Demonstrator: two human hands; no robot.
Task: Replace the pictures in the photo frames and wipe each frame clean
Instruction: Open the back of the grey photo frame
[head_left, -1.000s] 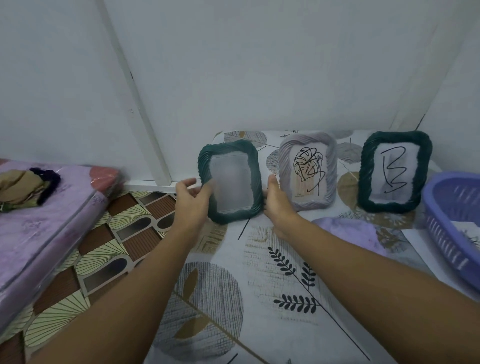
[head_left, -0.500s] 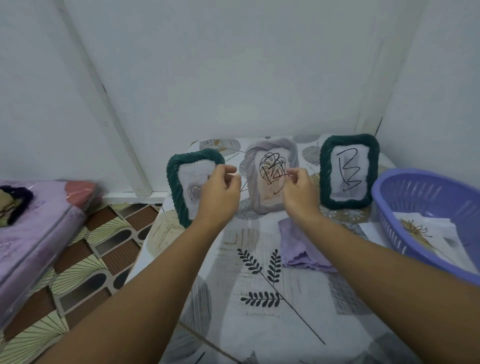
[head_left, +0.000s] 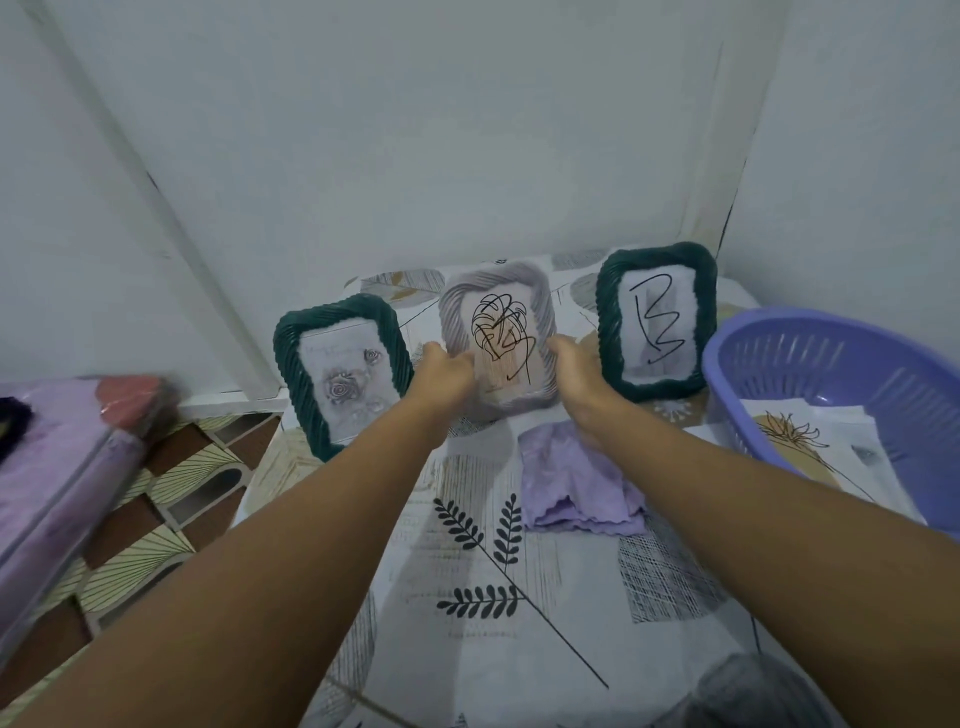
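Landmark: grey frame (head_left: 496, 343), twisted-rope border, standing upright at the back of the table (head_left: 519, 597) near the white wall (head_left: 467, 130). Picture inside: black scribbled line drawing on pale paper.

Left hand (head_left: 447, 376): at the grey frame's left edge, fingers curled onto the border. Grip closed on that edge.

Right hand (head_left: 579, 376): at the grey frame's right edge, fingers wrapped round the border. Grip closed on that edge. Both forearms reach in from the near side.

Green frame with roses (head_left: 340, 374): dark green rope border, just left of the grey frame, upright and leaning back a little. Picture: grey roses. The left hand overlaps its right edge in view; whether they touch cannot be told.

Green frame with letter (head_left: 655, 319): same dark green border, just right of the grey frame, upright. Picture: a large black "B"-like mark on white.

Purple cloth (head_left: 576, 483): crumpled, lying on the table directly in front of the grey frame, under the right wrist.

Purple basket (head_left: 831, 384): slotted plastic, right of the grey frame beyond the lettered frame. Holds loose paper sheets (head_left: 810, 447), the top one showing a line drawing of a plant.

Table covering: pale, printed with black leaf sprigs and grey circles.

Purple mattress (head_left: 57, 467): far left of the grey frame, wrapped in clear plastic, on patterned floor (head_left: 171, 493).
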